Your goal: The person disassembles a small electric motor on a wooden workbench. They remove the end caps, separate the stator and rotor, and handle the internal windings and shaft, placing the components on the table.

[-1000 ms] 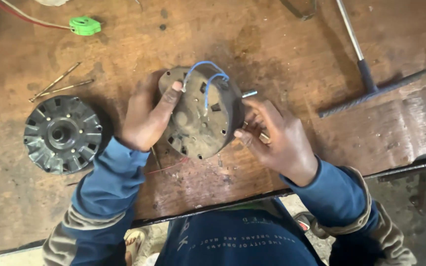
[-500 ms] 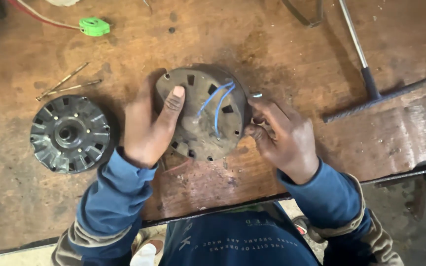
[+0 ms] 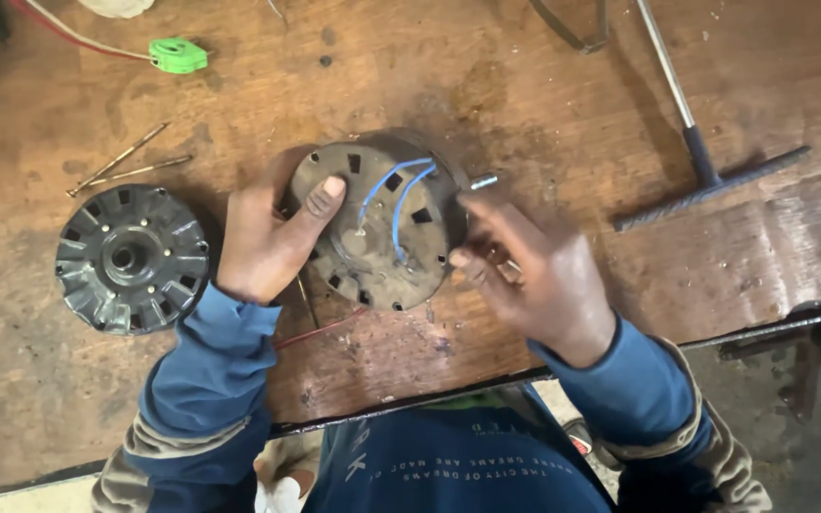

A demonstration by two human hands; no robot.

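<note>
A round, rusty motor housing [image 3: 382, 228] with slots and two blue wires [image 3: 391, 195] lies on the wooden bench. My left hand [image 3: 268, 237] grips its left edge, thumb pressed on the top face. On the housing's right side, my right hand [image 3: 529, 275] touches the rim with its fingers, beside a short metal pin [image 3: 483, 180] sticking out there. What the right fingers pinch, if anything, is hidden.
A dark finned round cover [image 3: 131, 258] lies to the left. Two long thin bolts [image 3: 125, 163] rest above it. A green plug on a red wire [image 3: 179, 54] sits at the top left. A T-handled tool [image 3: 700, 157] lies at the right, near the bench edge [image 3: 762, 328].
The housing has been turned and shifted slightly right under both hands. The blue wires now lie across its face, and my right hand has slid lower along the rim.
</note>
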